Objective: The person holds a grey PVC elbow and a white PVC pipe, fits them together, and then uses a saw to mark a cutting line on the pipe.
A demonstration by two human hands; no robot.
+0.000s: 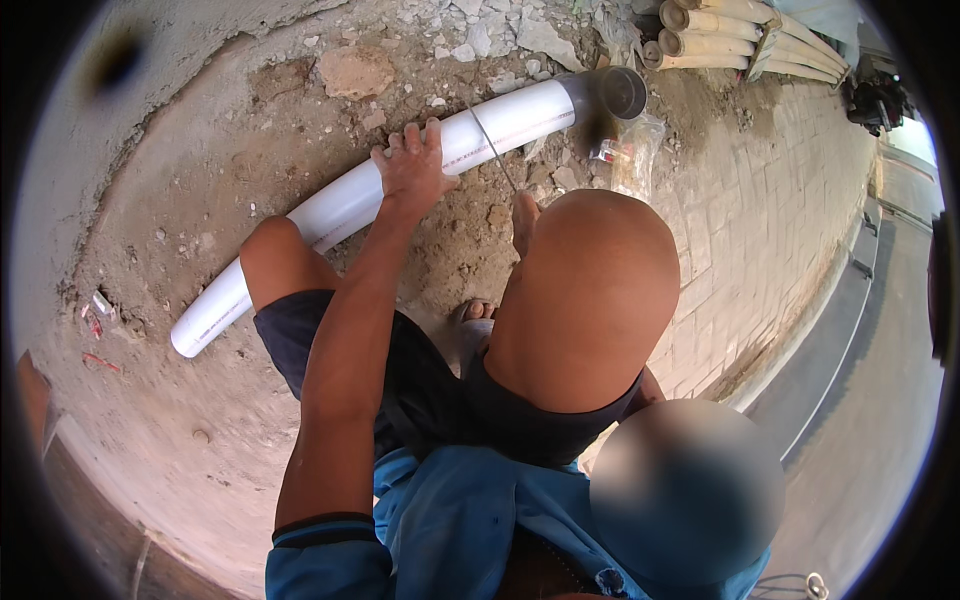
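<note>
A long white plastic pipe (345,203) lies slantwise on the dirt, with a dark grey elbow fitting (612,92) at its far right end. My left hand (414,168) grips the pipe near its middle, fingers over its top. My left knee rests over the pipe further to the left. Across the pipe, right of my left hand, lies a thin saw blade (487,137). Its near end runs to my right hand (524,221), which is closed on it. My right knee hides most of that hand.
Broken rubble (490,38) and a large stone (355,72) lie beyond the pipe. Bamboo poles (710,45) are stacked at the far right, beside brick paving (745,190). A clear plastic bag (637,160) lies below the elbow. A rough wall stands left.
</note>
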